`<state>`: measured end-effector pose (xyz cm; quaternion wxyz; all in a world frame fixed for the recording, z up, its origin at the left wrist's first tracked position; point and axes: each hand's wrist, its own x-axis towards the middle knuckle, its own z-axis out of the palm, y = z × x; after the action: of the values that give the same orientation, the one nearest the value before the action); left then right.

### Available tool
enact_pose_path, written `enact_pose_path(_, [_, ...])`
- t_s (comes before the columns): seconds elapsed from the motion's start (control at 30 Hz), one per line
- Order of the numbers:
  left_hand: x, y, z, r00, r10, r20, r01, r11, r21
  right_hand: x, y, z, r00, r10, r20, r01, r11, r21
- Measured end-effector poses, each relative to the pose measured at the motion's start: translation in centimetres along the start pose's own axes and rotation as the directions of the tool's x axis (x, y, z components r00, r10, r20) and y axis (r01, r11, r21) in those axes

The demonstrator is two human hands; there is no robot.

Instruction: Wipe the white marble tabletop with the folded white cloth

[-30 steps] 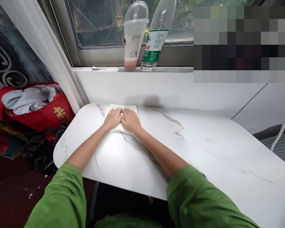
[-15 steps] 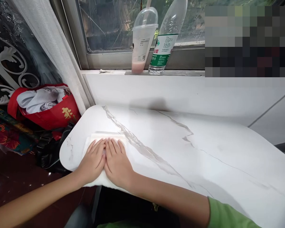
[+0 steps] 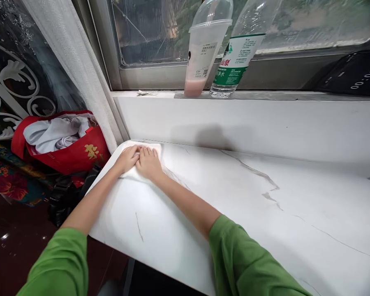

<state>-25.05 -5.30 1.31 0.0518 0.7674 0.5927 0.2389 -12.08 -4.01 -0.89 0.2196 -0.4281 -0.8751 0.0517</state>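
Observation:
A white cloth [image 3: 156, 149] lies flat in the far left corner of the white marble-patterned table [image 3: 160, 230]. My left hand [image 3: 128, 158] rests on it with the fingers flat and pointing towards the wall. Beside it, my right hand [image 3: 148, 163] also presses down on the cloth, palm down, its fingers stretched out and touching the left hand. Neither hand is closed around anything. Part of the cloth is hidden under both hands.
On the window sill stand a plastic cup [image 3: 205, 51] with pink drink and a tilted water bottle [image 3: 237, 61]. A phone [image 3: 353, 76] leans at the right. A red bag [image 3: 64, 152] of clothes and a white curtain [image 3: 77, 70] are at the left.
Both hands have slid the cloth away from the table's front edge to the far corner by the wall. My arms are stretched further forward, and the view has shifted slightly.

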Motion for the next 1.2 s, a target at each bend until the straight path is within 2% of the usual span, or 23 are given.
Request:
enact_pose_path(0.13, [4.6,-0.4,2.0,0.999,-0.046,-0.01,0.047,0.996,0.072,3.3,4.0,0.4,1.0,0.008,0.001,-0.008,1.0,-0.01])
enact_pose_path(0.23, [6.0,-0.3,2.8,0.997,-0.07,-0.02,0.071,0.992,0.106,4.6,5.6,0.5,1.0,0.012,0.009,-0.011,0.999,-0.031])
enact_pose_path(0.37, [5.8,-0.1,3.0,0.997,-0.069,-0.024,0.071,0.991,0.113,4.7,5.9,0.5,1.0,0.0,0.017,0.001,0.999,-0.05])
enact_pose_path(0.53, [3.9,1.5,2.8,0.998,-0.068,-0.01,0.068,0.991,0.113,2.6,5.3,-0.3,1.0,0.002,0.029,0.0,0.998,-0.062])
enact_pose_path(0.67, [0.7,4.8,3.1,0.996,-0.085,0.008,0.084,0.987,0.138,-1.4,5.0,-1.7,0.997,-0.043,0.066,0.048,0.996,-0.076])
enact_pose_path(0.8, [-4.6,9.6,3.8,0.997,-0.062,0.04,0.052,0.978,0.201,-8.2,4.7,-3.9,0.986,-0.142,0.091,0.15,0.984,-0.095])
enact_pose_path(0.9, [-9.3,13.6,4.1,0.996,0.042,0.079,-0.058,0.976,0.212,-14.7,4.4,-6.0,0.967,-0.236,0.091,0.246,0.962,-0.12])
enact_pose_path(1.0, [-13.1,17.3,3.8,0.97,0.196,0.143,-0.219,0.96,0.173,-20.5,4.0,-8.0,0.954,-0.295,0.044,0.299,0.939,-0.171])
enact_pose_path(1.1, [-14.3,19.8,3.8,0.938,0.281,0.201,-0.31,0.942,0.127,-24.0,4.5,-9.3,0.954,-0.3,0.014,0.296,0.929,-0.222])
enact_pose_path(1.2, [-12.8,20.7,4.7,0.934,0.28,0.224,-0.306,0.948,0.092,-24.1,6.5,-9.3,0.966,-0.251,0.057,0.257,0.932,-0.255])
